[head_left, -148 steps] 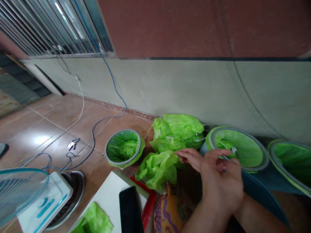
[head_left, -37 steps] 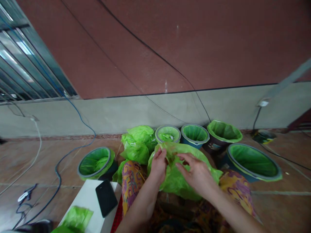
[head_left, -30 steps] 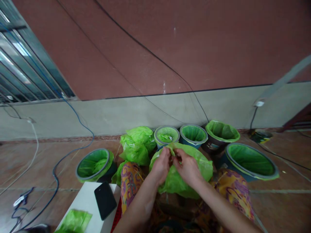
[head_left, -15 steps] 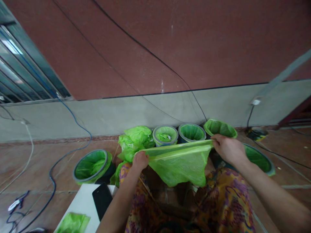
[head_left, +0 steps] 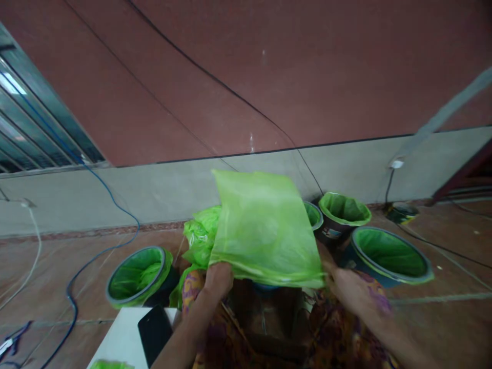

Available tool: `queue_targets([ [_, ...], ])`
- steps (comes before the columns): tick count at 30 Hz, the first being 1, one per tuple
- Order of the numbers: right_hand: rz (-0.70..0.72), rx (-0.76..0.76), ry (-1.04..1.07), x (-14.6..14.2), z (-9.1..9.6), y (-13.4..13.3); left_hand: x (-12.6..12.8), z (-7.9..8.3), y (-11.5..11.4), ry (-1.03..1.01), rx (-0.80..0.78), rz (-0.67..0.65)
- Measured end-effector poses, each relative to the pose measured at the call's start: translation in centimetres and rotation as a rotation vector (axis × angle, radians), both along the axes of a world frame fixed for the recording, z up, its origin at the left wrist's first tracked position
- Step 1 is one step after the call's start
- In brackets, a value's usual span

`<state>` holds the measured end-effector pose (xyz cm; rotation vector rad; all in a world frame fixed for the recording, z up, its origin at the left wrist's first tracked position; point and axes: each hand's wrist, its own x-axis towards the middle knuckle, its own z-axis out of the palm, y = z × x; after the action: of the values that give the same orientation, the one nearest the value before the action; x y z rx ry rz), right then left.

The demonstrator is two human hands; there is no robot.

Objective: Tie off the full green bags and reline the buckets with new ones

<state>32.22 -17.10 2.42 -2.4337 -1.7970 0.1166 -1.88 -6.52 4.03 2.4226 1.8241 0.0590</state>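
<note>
A light green plastic bag [head_left: 265, 225] is stretched between my hands, its body flared up and away from me. My left hand [head_left: 220, 278] is closed on the bag's near left corner. At the near right corner my right hand [head_left: 338, 279] grips the bag too, smeared by motion. Behind the bag, a heap of crumpled green bags [head_left: 200, 238] shows at the left. A bin with a green liner [head_left: 343, 209] and part of another lined bin [head_left: 313, 215] show at the right. The bag hides what stands behind its middle.
On the left is a lined bin [head_left: 140, 274] with green plastic inside; another lined bin [head_left: 392, 256] stands on the right. A black phone [head_left: 155, 333] lies on a white surface [head_left: 123, 338] near my left arm. A blue cable [head_left: 103, 251] crosses the tiled floor. A wall [head_left: 246, 77] rises behind.
The bag hung down from my hands before; now its body has swung upward and away. Both hands have lowered slightly, and the bag now covers bins that showed behind it.
</note>
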Motion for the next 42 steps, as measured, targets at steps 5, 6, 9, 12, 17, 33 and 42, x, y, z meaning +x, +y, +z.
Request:
queue_targets([
  [5,-0.042,-0.047,0.089,-1.6,-5.0,-1.4,1.2,-4.2,-1.9,-0.136,-0.103,-0.002],
  [6,-0.048,-0.02,0.097,-1.9,-4.9,-1.5,1.6,-4.5,-2.3,-0.191,-0.108,0.025],
  [9,-0.061,0.025,0.129,-2.6,-4.6,-1.4,3.0,-6.2,-3.8,-0.344,-0.136,0.145],
  [12,-0.042,0.049,0.187,-3.1,-5.2,-1.6,4.6,-8.3,-5.4,-0.415,-0.113,0.2],
  [17,0.055,0.09,0.228,-4.0,-4.8,-2.3,8.3,-8.6,-6.1,-0.429,-0.085,-0.285],
  [33,0.126,0.473,0.358,-2.2,5.4,-6.2,10.3,-4.8,-0.1,-0.377,-0.041,-0.409],
  [42,0.007,0.477,0.214,6.2,6.2,-7.8,3.5,-2.0,3.9,-0.447,0.193,-0.116],
])
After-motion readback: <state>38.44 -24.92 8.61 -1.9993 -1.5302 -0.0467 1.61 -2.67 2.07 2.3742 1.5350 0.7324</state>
